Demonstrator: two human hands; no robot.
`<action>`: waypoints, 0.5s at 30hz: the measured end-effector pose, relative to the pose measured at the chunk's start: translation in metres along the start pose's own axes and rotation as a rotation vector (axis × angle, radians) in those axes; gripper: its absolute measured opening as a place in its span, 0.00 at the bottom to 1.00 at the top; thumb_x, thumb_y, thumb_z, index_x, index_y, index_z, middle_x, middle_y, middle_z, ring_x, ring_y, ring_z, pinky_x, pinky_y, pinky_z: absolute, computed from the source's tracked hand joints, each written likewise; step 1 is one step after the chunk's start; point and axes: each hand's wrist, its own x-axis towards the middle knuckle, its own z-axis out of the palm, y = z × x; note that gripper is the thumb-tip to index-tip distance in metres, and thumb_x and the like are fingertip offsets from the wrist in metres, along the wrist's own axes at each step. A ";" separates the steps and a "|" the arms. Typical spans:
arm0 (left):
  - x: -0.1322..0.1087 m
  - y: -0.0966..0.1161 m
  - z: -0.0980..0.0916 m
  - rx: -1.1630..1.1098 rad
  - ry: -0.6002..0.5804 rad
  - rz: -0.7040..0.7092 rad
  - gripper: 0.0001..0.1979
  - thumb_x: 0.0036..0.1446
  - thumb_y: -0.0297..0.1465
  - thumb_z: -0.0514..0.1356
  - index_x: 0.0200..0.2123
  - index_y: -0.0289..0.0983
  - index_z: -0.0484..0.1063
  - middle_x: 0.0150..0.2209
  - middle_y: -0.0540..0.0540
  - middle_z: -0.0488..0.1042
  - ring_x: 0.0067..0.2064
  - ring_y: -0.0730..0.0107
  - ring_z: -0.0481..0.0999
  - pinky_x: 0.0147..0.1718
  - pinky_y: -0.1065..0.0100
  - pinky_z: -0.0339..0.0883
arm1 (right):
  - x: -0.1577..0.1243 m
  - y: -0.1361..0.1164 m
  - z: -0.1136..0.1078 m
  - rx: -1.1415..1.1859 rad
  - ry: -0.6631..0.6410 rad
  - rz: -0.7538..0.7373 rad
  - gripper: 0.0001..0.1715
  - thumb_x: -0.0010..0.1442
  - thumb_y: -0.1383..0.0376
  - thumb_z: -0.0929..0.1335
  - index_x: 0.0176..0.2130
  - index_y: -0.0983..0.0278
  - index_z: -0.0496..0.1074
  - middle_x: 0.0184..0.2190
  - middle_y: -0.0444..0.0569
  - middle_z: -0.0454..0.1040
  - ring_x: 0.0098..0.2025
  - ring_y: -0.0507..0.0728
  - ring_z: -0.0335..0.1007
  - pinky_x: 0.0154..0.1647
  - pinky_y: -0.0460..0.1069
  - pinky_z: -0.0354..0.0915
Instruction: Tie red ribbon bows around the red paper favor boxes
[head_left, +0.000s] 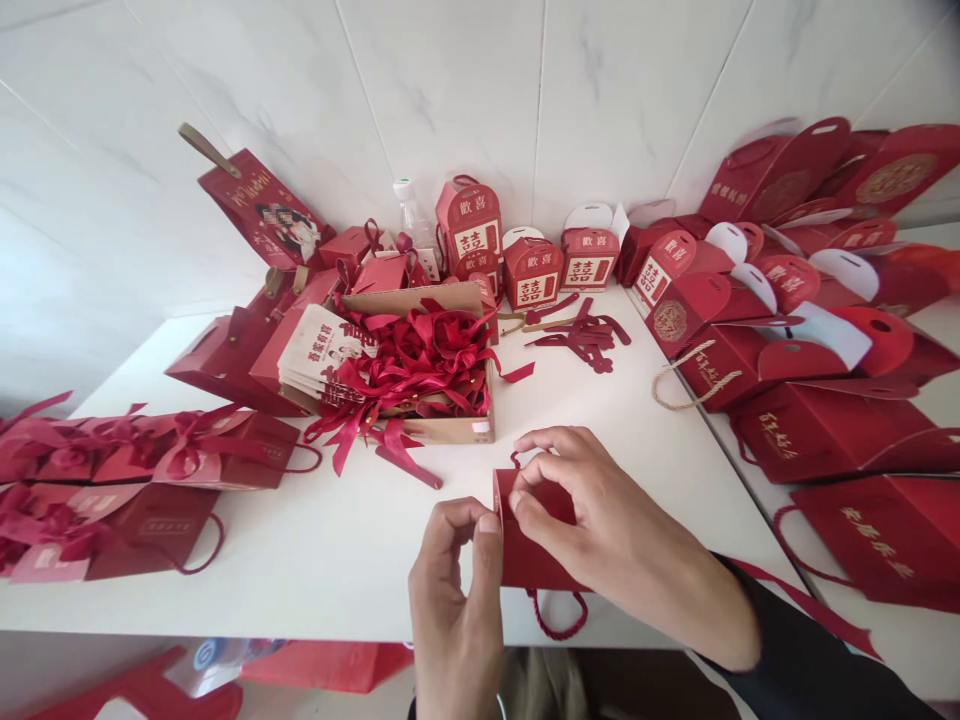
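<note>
Both hands worked at the near edge of the white table [337,560], on a small red gift bag [529,555] that lay flat there, its cord handle [556,618] hanging off the table edge. The left hand [457,600] had its grip pinched shut, thumb and forefinger closed on the bag's left edge near the top corner. The right hand [607,530] lay over the bag's right half, fingers curled and grip closed on the upper rim, with a second cord loop just showing by the fingertips. A dark sleeve [810,660] covered the right forearm. Just behind the bag sat an open cardboard box [450,428] full of red ribbons [420,365], some spilling over its front. Finished red bags with bows [150,450] lay stacked at the left of the table. Small red boxes [532,272] stood along the tiled wall, and flat red bags [810,400] were piled at the right. Loose red paper cutouts [585,340] lay behind the box, well apart from the hands.
</note>
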 end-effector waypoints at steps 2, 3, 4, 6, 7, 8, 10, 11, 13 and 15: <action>0.000 0.000 0.000 -0.027 -0.007 -0.016 0.18 0.62 0.49 0.63 0.34 0.39 0.72 0.31 0.50 0.71 0.34 0.69 0.68 0.38 0.69 0.64 | -0.002 0.000 -0.001 0.014 -0.004 0.003 0.06 0.67 0.67 0.66 0.36 0.59 0.71 0.51 0.50 0.69 0.60 0.62 0.64 0.61 0.59 0.60; 0.000 0.000 0.000 -0.038 -0.006 -0.026 0.19 0.62 0.50 0.63 0.35 0.39 0.72 0.31 0.50 0.71 0.34 0.69 0.67 0.37 0.70 0.64 | -0.002 0.001 -0.002 0.020 -0.011 0.009 0.07 0.68 0.66 0.65 0.36 0.59 0.71 0.51 0.50 0.69 0.60 0.61 0.63 0.61 0.59 0.60; -0.001 0.001 0.001 -0.046 0.001 -0.035 0.20 0.62 0.51 0.63 0.35 0.39 0.72 0.31 0.50 0.71 0.33 0.70 0.67 0.36 0.70 0.64 | -0.003 0.001 -0.002 0.028 -0.019 0.014 0.07 0.68 0.65 0.65 0.36 0.59 0.71 0.51 0.49 0.69 0.61 0.61 0.63 0.62 0.58 0.60; -0.003 0.002 0.001 -0.058 0.032 -0.048 0.21 0.61 0.52 0.63 0.35 0.39 0.72 0.31 0.50 0.72 0.34 0.70 0.68 0.36 0.71 0.65 | -0.003 0.002 -0.004 0.045 -0.033 0.018 0.09 0.70 0.63 0.65 0.37 0.58 0.72 0.51 0.49 0.69 0.61 0.61 0.62 0.62 0.58 0.59; -0.003 0.002 0.000 -0.069 0.048 -0.055 0.21 0.61 0.52 0.63 0.36 0.39 0.72 0.31 0.50 0.73 0.34 0.70 0.69 0.36 0.72 0.66 | -0.003 0.002 -0.004 0.057 -0.036 0.018 0.09 0.71 0.62 0.64 0.38 0.58 0.72 0.51 0.48 0.69 0.62 0.61 0.62 0.63 0.57 0.59; -0.004 0.001 -0.001 -0.088 0.061 -0.065 0.21 0.62 0.52 0.62 0.36 0.40 0.71 0.31 0.50 0.73 0.35 0.70 0.71 0.36 0.72 0.67 | -0.003 0.003 -0.006 0.071 -0.037 0.017 0.10 0.73 0.60 0.64 0.39 0.57 0.73 0.52 0.48 0.70 0.62 0.60 0.63 0.63 0.57 0.59; -0.003 -0.004 -0.004 -0.162 0.091 -0.091 0.21 0.62 0.52 0.63 0.36 0.40 0.70 0.30 0.50 0.74 0.35 0.70 0.74 0.39 0.72 0.71 | -0.005 0.006 -0.010 0.095 -0.027 0.027 0.11 0.76 0.56 0.64 0.43 0.55 0.74 0.53 0.46 0.70 0.61 0.60 0.63 0.63 0.56 0.60; -0.001 -0.008 -0.007 -0.210 0.113 -0.100 0.21 0.61 0.52 0.64 0.36 0.40 0.70 0.30 0.50 0.75 0.35 0.69 0.76 0.40 0.70 0.73 | -0.007 0.008 -0.013 0.099 -0.008 0.042 0.12 0.77 0.54 0.63 0.46 0.54 0.74 0.54 0.45 0.70 0.61 0.60 0.64 0.61 0.55 0.62; 0.004 -0.015 -0.015 -0.309 0.168 -0.097 0.21 0.57 0.51 0.67 0.36 0.40 0.70 0.30 0.49 0.78 0.35 0.65 0.80 0.41 0.65 0.77 | -0.015 0.014 -0.020 0.095 0.073 0.072 0.13 0.78 0.51 0.62 0.50 0.51 0.73 0.56 0.43 0.70 0.61 0.60 0.65 0.54 0.51 0.68; 0.012 -0.020 -0.024 -0.390 0.230 -0.079 0.19 0.55 0.48 0.69 0.35 0.39 0.71 0.30 0.49 0.79 0.33 0.63 0.81 0.38 0.61 0.80 | -0.026 0.021 -0.027 0.081 0.163 0.117 0.15 0.77 0.49 0.63 0.53 0.50 0.72 0.56 0.43 0.71 0.59 0.61 0.67 0.42 0.48 0.72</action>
